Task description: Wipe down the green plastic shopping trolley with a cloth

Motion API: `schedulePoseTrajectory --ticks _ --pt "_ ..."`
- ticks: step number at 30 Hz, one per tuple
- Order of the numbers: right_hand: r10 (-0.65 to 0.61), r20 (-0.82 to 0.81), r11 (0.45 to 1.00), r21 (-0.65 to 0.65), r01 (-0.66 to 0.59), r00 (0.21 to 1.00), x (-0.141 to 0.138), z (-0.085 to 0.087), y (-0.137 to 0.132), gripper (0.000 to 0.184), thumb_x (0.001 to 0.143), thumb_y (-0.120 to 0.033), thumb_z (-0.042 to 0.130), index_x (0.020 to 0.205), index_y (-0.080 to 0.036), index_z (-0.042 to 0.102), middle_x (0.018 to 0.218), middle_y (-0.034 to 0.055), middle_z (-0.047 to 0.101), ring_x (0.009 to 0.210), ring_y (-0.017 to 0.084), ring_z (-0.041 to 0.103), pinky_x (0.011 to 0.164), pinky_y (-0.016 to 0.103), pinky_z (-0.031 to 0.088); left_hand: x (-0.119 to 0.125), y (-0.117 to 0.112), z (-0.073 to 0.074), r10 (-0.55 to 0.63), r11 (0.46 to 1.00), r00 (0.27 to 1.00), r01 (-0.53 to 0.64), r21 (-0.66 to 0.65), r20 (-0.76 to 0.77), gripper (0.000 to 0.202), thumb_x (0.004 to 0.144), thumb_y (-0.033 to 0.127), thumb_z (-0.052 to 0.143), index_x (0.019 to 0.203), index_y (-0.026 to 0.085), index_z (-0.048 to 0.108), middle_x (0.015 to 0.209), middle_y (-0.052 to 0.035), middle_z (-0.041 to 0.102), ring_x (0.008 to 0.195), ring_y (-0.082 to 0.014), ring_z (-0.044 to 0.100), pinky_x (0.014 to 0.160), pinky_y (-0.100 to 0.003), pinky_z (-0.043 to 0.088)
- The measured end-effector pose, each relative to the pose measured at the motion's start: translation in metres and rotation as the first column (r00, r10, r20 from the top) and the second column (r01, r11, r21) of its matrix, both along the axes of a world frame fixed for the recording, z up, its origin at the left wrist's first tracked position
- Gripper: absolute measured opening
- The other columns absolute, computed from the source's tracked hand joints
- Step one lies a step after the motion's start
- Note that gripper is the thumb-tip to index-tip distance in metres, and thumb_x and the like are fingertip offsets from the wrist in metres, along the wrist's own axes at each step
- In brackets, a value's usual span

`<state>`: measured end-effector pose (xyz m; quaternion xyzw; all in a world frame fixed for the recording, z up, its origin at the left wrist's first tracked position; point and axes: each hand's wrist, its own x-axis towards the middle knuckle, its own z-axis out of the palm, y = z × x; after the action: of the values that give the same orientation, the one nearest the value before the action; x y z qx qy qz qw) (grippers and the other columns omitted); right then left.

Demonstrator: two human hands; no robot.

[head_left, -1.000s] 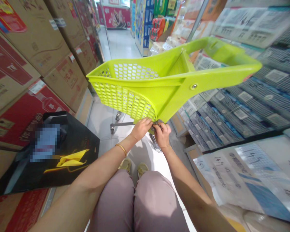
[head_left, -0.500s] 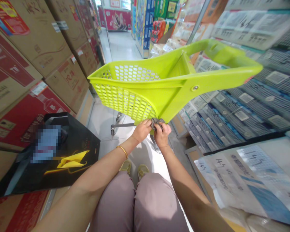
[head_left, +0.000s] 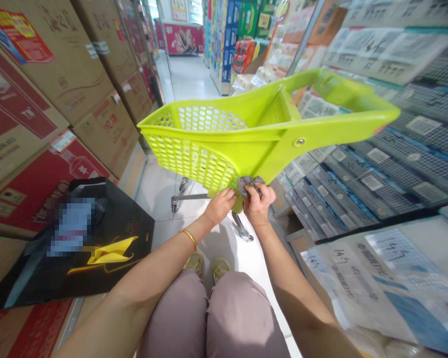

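Note:
A lime-green plastic shopping cart (head_left: 224, 139) stands in the aisle in front of me, its long handle reaching up to the right. My right hand (head_left: 259, 206) is closed on a small grey cloth (head_left: 248, 183), pressed against the lower rear corner of the basket. My left hand (head_left: 219, 206), a gold bangle on its wrist, grips the basket's bottom edge just left of the cloth. I am crouched, with my knees at the bottom of the view.
Stacked cardboard cartons (head_left: 59, 99) line the left side. A black paper bag with a yellow mark (head_left: 97, 248) leans against them. Shelves of packaged goods (head_left: 388, 164) run along the right. The cart's metal frame and wheels (head_left: 179, 199) rest on the tiled floor.
My right hand has lifted the grey cloth a little higher along the cart's rear corner. My left hand stays on the basket's lower edge.

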<state>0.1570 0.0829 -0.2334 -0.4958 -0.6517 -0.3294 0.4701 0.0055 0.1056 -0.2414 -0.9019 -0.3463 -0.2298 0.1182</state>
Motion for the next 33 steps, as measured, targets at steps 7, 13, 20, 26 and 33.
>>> schedulePoseTrajectory --ticks 7,13,20,26,33 --pt "-0.024 -0.049 0.985 0.172 0.032 0.999 0.007 0.062 0.012 0.021 0.084 -0.03 0.05 0.099 -0.025 0.064 0.107 0.0074 0.047 0.104 0.021 0.043 0.093 0.041 0.039 -0.002 -0.002 0.007 -0.004 1.0 1.0 0.004 -0.01 -0.02 0.022 0.094 0.016 0.04 0.096 0.014 0.062 0.103 -0.008 0.062 0.094 -0.0187 0.056 0.083 -0.032 0.05" --pt "0.013 0.014 0.996 0.09 -0.015 1.0 0.005 0.027 0.001 0.018 0.085 -0.03 0.051 0.098 -0.024 0.063 0.105 0.0074 0.05 0.101 0.019 0.045 0.09 0.036 0.04 0.001 -0.005 0.019 -0.013 0.998 0.999 0.011 0.058 0.046 0.021 0.093 0.016 0.042 0.095 0.015 0.062 0.1 -0.009 0.063 0.097 -0.0199 0.058 0.085 -0.035 0.052" --pt "0.016 0.018 0.995 -0.094 -0.014 1.0 0.003 -0.011 -0.013 0.017 0.084 -0.027 0.054 0.097 -0.025 0.065 0.105 0.0083 0.054 0.102 0.021 0.044 0.091 0.037 0.04 0.006 0.0 0.041 -0.088 0.976 0.978 0.047 0.211 0.187 0.026 0.093 0.015 0.039 0.109 0.012 0.06 0.107 -0.0115 0.065 0.11 -0.0212 0.057 0.098 -0.039 0.049" --pt "0.009 0.003 1.0 0.003 -0.009 1.0 0.006 0.029 -0.005 0.017 0.084 -0.027 0.053 0.096 -0.025 0.065 0.106 0.0076 0.051 0.102 0.02 0.045 0.092 0.037 0.041 0.008 0.008 0.053 -0.09 0.954 0.979 0.031 0.298 0.184 0.026 0.093 0.014 0.039 0.097 0.013 0.064 0.105 -0.0106 0.067 0.112 -0.0216 0.059 0.102 -0.041 0.047" --pt "-0.066 -0.033 0.967 0.244 0.072 0.997 0.01 0.103 0.014 0.019 0.085 -0.031 0.051 0.098 -0.024 0.063 0.106 0.008 0.047 0.102 0.021 0.044 0.092 0.04 0.041 0.013 0.006 0.063 -0.067 0.971 0.981 0.022 0.24 0.182 0.025 0.092 0.015 0.04 0.096 0.015 0.064 0.101 -0.0087 0.068 0.107 -0.0192 0.06 0.102 -0.04 0.048"
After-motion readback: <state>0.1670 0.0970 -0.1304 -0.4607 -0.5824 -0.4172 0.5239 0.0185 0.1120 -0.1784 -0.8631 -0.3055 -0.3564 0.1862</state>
